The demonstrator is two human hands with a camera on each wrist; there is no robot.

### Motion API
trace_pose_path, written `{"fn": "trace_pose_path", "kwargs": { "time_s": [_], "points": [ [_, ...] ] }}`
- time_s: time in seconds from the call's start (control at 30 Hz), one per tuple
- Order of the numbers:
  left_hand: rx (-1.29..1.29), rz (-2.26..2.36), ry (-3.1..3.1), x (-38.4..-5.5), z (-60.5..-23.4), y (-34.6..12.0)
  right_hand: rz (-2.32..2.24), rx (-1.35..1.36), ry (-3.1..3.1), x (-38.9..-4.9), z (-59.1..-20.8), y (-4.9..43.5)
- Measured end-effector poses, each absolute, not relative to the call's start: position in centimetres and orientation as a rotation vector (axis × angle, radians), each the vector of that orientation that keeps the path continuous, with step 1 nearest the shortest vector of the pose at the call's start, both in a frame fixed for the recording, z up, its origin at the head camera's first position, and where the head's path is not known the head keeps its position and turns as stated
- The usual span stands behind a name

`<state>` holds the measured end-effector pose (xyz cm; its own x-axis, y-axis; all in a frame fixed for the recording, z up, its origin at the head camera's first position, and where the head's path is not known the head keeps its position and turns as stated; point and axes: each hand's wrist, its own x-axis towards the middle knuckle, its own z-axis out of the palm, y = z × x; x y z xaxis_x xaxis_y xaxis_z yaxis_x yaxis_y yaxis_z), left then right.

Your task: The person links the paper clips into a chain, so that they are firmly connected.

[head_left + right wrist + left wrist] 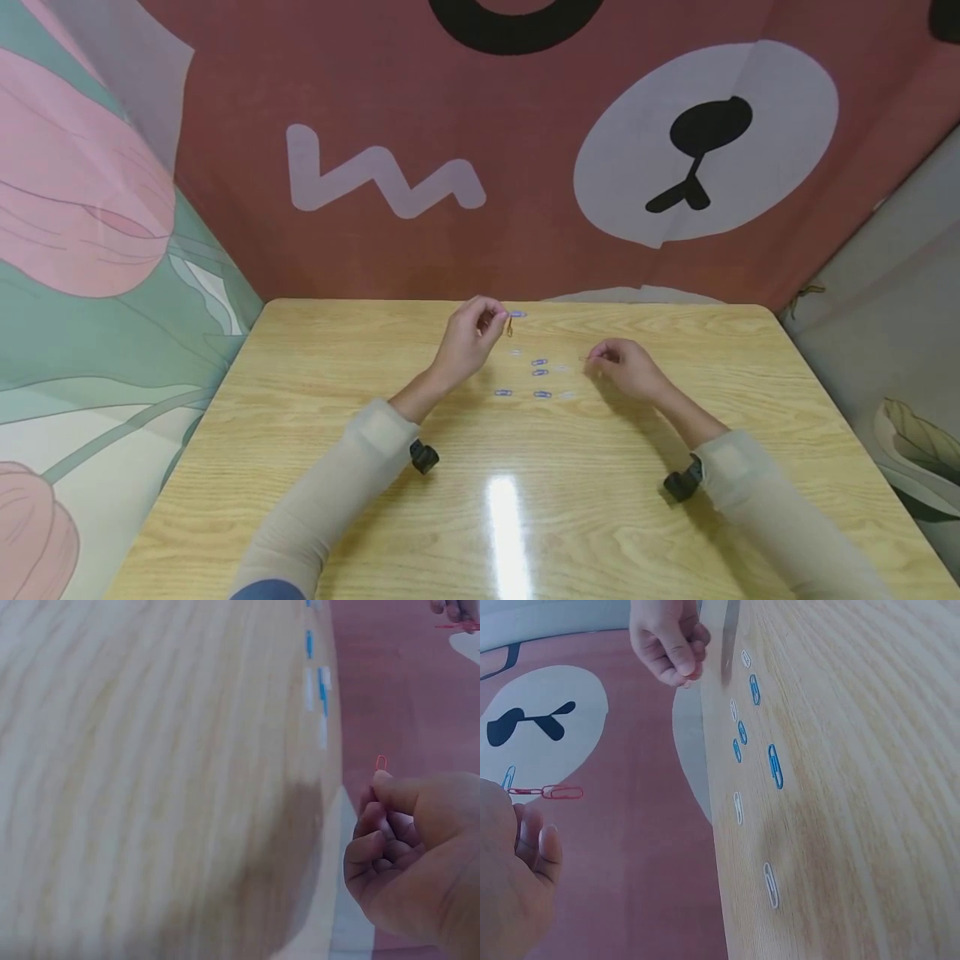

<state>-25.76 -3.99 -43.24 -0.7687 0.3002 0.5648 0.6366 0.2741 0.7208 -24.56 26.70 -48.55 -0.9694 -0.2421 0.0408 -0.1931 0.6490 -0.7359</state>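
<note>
My left hand (pixel 470 337) is raised above the far part of the table and pinches a short chain of paper clips. In the left wrist view, two red paper clips (pixel 562 793) hang end to end from the fingertips, with a blue paper clip (pixel 508 778) beside them; whether the blue one is linked is hidden by the hand. To the right, my right hand (pixel 628 368) pinches a single red paper clip (pixel 381 763) between thumb and forefinger, its looped end sticking out. The hands are apart.
Between and below the hands, several blue paper clips (pixel 542 394) and several white paper clips (pixel 567 396) lie loose on the wooden table (pixel 420 533). A printed cloth backdrop (pixel 420 258) stands behind the table's far edge.
</note>
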Motion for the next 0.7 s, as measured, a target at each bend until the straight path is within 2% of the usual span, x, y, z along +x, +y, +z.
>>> {"fn": "trace_pose_path", "kwargs": {
  "time_s": [0.7],
  "points": [
    [-0.858, -1.486, -2.230, -25.8, -43.3, -4.0, -1.346, -0.431, 2.835, -24.2, -43.6, 25.3]
  ]
}}
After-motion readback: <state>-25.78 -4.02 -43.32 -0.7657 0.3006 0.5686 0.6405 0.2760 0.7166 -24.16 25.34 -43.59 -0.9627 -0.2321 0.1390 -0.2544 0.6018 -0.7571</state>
